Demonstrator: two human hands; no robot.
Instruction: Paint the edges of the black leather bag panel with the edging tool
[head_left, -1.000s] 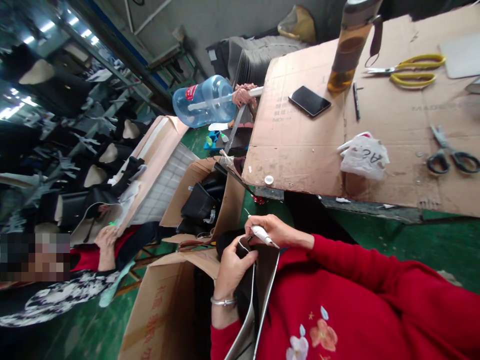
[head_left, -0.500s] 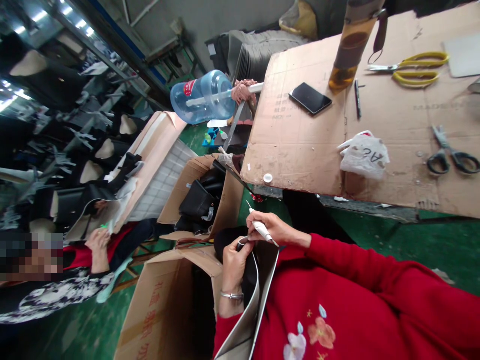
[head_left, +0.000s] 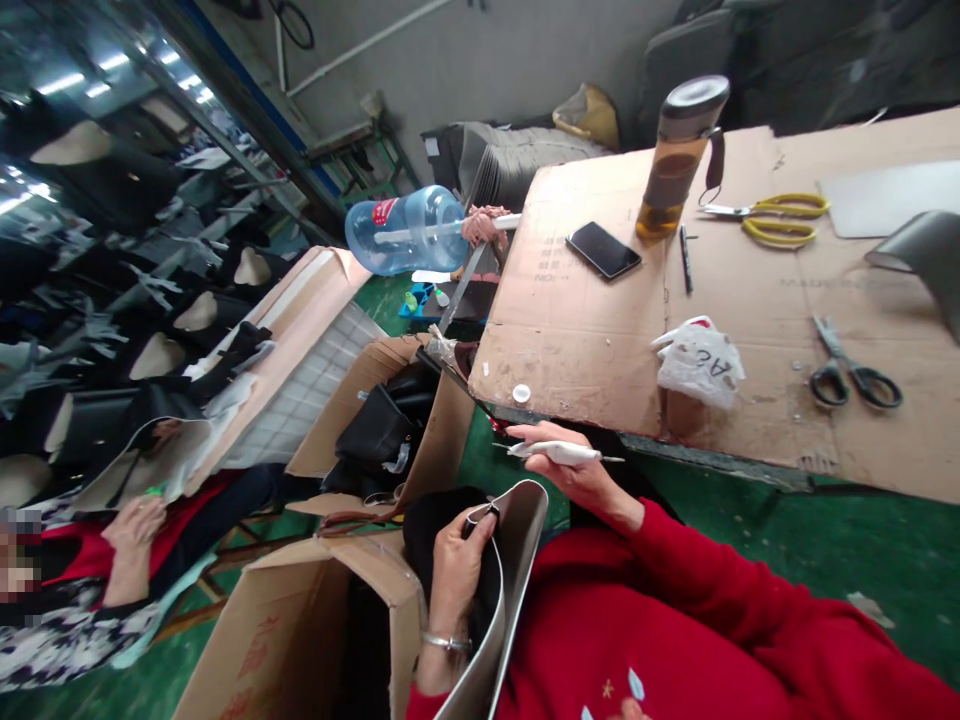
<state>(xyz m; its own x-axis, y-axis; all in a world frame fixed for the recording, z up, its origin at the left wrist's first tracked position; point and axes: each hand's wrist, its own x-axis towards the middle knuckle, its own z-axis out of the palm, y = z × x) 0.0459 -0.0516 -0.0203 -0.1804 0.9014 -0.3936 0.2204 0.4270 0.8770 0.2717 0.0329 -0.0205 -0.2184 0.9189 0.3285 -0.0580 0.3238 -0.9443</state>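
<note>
My left hand (head_left: 455, 562), a metal bangle on its wrist, is closed on a small black strap-like part at the edge of a dark leather bag piece (head_left: 520, 540) with a pale inner face. This piece stands curved and open in my lap. Up and to the right of it, my right hand (head_left: 581, 475) holds a thin pointed tool (head_left: 559, 453) with a white wrapped grip. Slim metal ends stick out of the wrapping on both sides. The tool is apart from the bag piece.
A cardboard-covered table (head_left: 570, 340) carries a phone (head_left: 604, 250), a tea bottle (head_left: 671, 170), yellow-handled scissors (head_left: 787, 218), black scissors (head_left: 855, 370) and a plastic bag (head_left: 701, 362). Cardboard boxes (head_left: 262, 630) stand left, one holding black bags (head_left: 375, 430). Another person's hand (head_left: 135, 525) works at far left.
My right hand has moved away from the bag piece, rightward, with the tool turned nearly level. My left hand keeps its grip. The view has tilted, shifting the table lower.
</note>
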